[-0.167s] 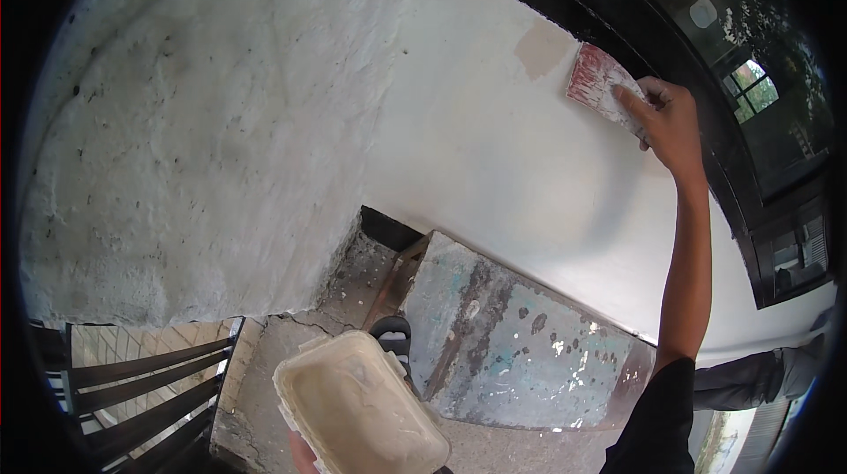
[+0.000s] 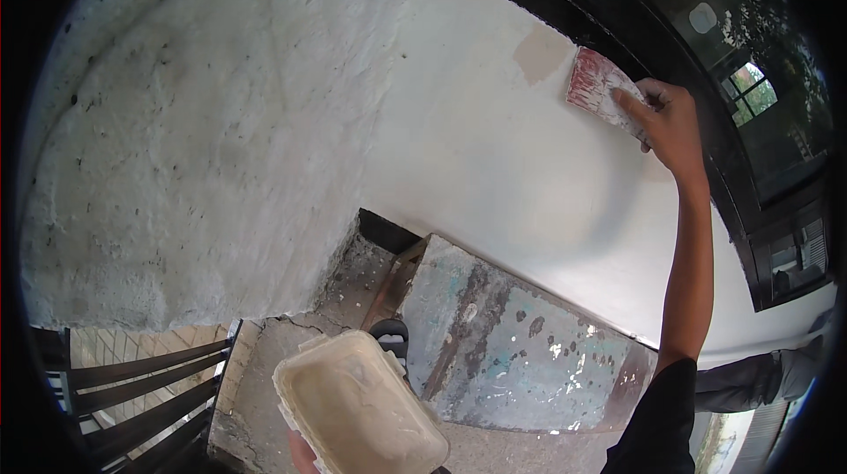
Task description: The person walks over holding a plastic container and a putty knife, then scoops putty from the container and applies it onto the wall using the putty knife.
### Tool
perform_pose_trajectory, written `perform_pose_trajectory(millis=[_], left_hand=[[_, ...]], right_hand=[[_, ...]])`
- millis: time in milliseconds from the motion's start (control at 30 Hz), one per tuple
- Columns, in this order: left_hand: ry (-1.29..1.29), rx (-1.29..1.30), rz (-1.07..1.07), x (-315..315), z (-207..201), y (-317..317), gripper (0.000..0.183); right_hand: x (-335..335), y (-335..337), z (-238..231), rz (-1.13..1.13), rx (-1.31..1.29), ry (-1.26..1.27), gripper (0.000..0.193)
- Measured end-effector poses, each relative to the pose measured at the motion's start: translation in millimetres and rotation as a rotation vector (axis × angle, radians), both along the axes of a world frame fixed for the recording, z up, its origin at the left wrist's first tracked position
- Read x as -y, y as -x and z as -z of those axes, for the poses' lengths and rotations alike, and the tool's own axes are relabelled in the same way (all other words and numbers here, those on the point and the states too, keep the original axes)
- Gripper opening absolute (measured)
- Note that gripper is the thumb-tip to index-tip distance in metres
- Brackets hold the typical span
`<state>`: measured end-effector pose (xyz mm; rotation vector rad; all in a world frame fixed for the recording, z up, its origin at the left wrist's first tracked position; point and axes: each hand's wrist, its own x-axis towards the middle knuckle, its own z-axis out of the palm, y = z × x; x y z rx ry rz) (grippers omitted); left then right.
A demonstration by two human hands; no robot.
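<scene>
My right hand (image 2: 668,125) grips a red putty scraper (image 2: 598,86) smeared with white filler, thumb on its near face. The scraper's wide edge lies against the white wall (image 2: 494,147), close under a black window frame (image 2: 565,2). Just left of it is a beige patch (image 2: 543,55) on the wall. Low in the view, my left hand (image 2: 303,455) holds a cream-coloured rectangular tub (image 2: 357,408) by its left side. Pale paste coats the inside of the tub. Most of the left hand's fingers are hidden by the tub.
A rough whitewashed wall (image 2: 203,139) takes up the left. Below the white wall stands a paint-spattered grey ledge (image 2: 520,342). Black railing slats (image 2: 150,377) are at the lower left. My sandalled foot (image 2: 390,334) shows beside the tub. Dark grey cloth (image 2: 750,381) hangs at the lower right.
</scene>
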<state>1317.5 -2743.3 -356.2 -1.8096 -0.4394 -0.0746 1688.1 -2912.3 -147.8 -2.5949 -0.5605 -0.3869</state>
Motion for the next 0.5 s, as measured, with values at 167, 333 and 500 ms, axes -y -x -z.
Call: perform_pose_trajectory(millis=[167, 333, 500], left_hand=[[-0.083, 0.002, -0.004, 1, -1, -8, 0.038], [-0.163, 0.008, -0.011, 3, -3, -16, 0.037], [-0.245, 0.009, -0.028, 3, -14, -18, 0.037]], right_hand=[[-4, 1, -7, 0.007, 0.019, 0.083, 0.027], [-1, -1, -11, -0.027, 0.074, 0.156, 0.028], [-5, 1, -11, -0.01, 0.078, 0.159, 0.028]])
